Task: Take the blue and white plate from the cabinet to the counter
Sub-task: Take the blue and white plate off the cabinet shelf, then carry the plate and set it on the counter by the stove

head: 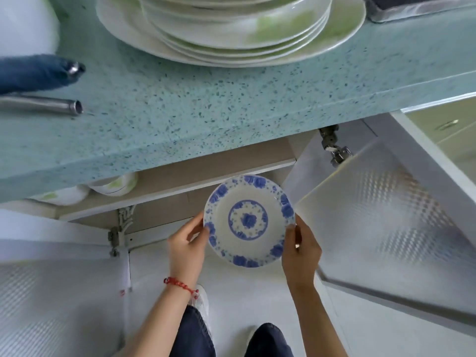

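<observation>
Gripping the plate (248, 221) between them, both hands sit below the counter (180, 112) edge: the left hand (186, 244) pinches the plate's left rim, thumb on top, and the right hand (300, 251) closes on its right rim. Above the hands, a stack of dishes (231, 29) rests on the counter; cabinet doors (373, 215) stand open beside them.

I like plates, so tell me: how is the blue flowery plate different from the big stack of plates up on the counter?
The blue and white plate has blue flowers; the stack of plates shows pale green patches. The blue and white plate is a single plate, held by the left hand and right hand below the counter; the stack of plates rests on top of it. Both are round and mostly white.
</observation>
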### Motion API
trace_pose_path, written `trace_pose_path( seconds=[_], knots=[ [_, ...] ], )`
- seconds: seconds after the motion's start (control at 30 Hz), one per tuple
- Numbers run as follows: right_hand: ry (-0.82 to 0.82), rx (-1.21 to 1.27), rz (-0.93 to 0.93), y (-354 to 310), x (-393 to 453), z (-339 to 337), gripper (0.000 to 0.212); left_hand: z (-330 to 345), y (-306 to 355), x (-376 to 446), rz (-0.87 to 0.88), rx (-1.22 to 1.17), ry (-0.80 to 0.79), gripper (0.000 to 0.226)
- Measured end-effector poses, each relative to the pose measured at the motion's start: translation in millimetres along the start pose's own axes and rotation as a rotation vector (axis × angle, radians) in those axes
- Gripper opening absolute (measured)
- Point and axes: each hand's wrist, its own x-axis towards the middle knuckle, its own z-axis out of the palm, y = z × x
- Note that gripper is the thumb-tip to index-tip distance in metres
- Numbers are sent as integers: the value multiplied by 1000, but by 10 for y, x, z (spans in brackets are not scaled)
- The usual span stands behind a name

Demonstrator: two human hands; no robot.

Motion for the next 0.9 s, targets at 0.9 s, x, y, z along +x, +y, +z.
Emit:
trace_pose_path(
  seconds=[0.9],
  knots=[
    [439,-54,354,-2155,-1312,-1934,25,-362,2245,-1357,59,249,-495,33]
  ],
)
